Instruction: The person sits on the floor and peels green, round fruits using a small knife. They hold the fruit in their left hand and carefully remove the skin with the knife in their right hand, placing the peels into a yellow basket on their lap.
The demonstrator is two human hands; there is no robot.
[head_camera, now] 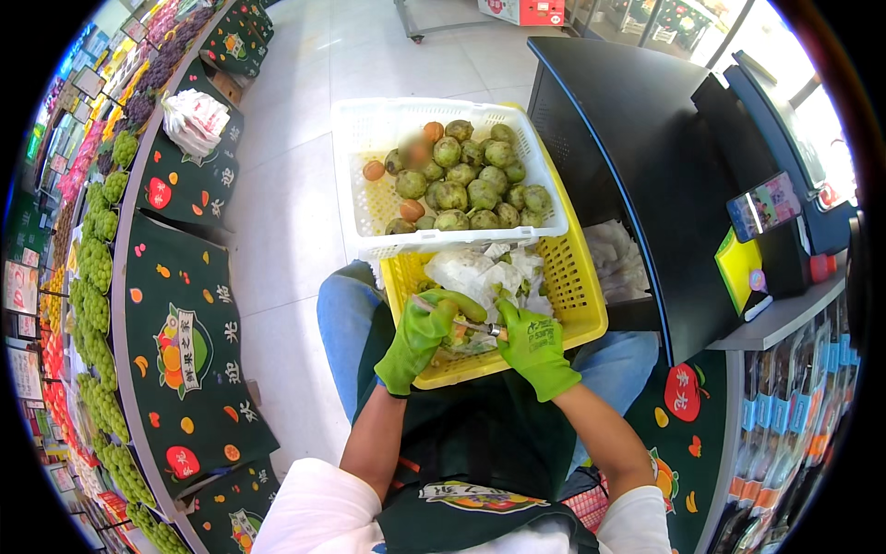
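Both my hands wear green gloves over a yellow plastic basket [581, 305] between my knees. My left hand [422, 339] is closed around something mostly hidden, with a greenish rounded piece at its fingers. My right hand [533, 343] grips a small knife [493, 329], its metal blade pointing left toward my left hand. Beneath and behind the hands, green scraps and white crumpled plastic [460, 270] lie in the yellow basket. A white plastic basket [450, 242] rests on its far part, holding many round mottled green fruits [452, 196] and several orange-brown ones [412, 210].
To the right stands a black counter [623, 111] with a phone [763, 206] on it; a white plastic bag [616, 256] sits under it. Fruit shelves with green grapes [93, 263] run along the left. A red and white carton [524, 10] is at the back.
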